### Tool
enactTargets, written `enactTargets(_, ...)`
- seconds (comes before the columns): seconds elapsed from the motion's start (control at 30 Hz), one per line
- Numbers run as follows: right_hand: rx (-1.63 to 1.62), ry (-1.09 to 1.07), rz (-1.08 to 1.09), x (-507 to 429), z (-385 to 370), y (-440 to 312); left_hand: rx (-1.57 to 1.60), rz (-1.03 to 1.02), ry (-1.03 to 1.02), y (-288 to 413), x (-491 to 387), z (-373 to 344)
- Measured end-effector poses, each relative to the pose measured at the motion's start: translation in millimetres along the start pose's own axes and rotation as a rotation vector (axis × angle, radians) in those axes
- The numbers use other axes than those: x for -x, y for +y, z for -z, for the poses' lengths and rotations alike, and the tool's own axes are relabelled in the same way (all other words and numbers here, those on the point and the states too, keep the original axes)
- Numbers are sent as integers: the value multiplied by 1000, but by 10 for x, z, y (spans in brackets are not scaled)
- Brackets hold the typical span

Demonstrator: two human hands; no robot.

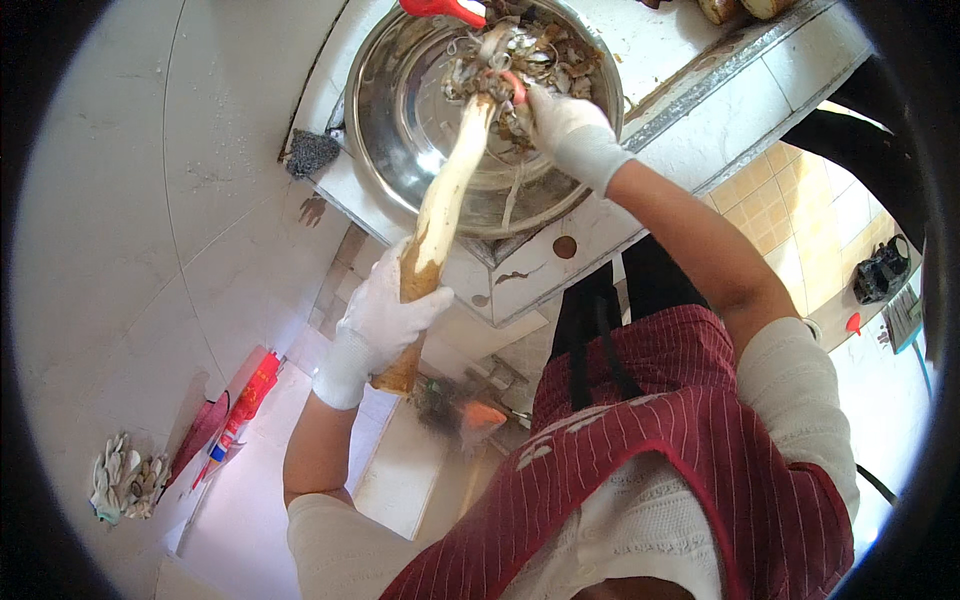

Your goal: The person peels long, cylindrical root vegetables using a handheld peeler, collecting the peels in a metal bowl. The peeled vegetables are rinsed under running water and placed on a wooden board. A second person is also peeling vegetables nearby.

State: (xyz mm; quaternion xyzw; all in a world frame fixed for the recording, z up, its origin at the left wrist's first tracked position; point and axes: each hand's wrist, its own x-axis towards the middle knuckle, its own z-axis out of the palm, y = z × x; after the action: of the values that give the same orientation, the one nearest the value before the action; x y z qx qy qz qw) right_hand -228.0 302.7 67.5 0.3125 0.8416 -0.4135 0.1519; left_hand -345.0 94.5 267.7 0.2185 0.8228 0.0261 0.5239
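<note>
My left hand (386,307), in a white knit glove, is wrapped around the brown, unpeeled lower part of a long root vegetable (450,187). Its upper part is peeled to pale flesh, and that end lies over a stainless steel basin (360,161). In my right hand (566,124), also gloved, is a red-handled peeler (515,86), close beside the root's upper end; its blade is hidden among peelings. Brown and whitish peelings (559,64) lie heaped in the basin. A second red-handled tool (446,7) rests at the basin's far rim.
The basin stands on a white tiled counter (525,281) with a raised edge. A dark scouring pad (311,154) sits at its left corner. More brown roots (720,7) lie at the top right. Gloves (127,480) hang at the lower left wall. Another person's dark-clothed leg (862,150) shows at right.
</note>
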Motion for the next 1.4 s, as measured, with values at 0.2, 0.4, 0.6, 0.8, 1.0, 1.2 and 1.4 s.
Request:
enactTargets(0.2, -52, -303, 269, 1096, 106, -586, 266, 39, -96, 21, -36, -7)
enactTargets(0.4, -27, -319, -33, 358, 210, -373, 443, 30, -151, 51, 141, 60)
enactTargets(0.6, -1105, -148, -288, -206, -103, 19, 445, 11, -107, -74, 445, -108)
enactTargets(0.8, -1948, -391, -506, -365, -289, -94, 471, -55, -129, -334, 286, -389)
enactTargets(1.0, -1899, -273, -510, -115, -80, -396, 773, -59, -283, -493, 1, -646)
enactTargets(1.2, -1391, -278, -351, 33, 2, -373, 1317, 49, -344, -225, -439, -647)
enactTargets(1.4, -197, -178, 87, 783, 74, -366, 1345, 154, -387, -371, -617, -451)
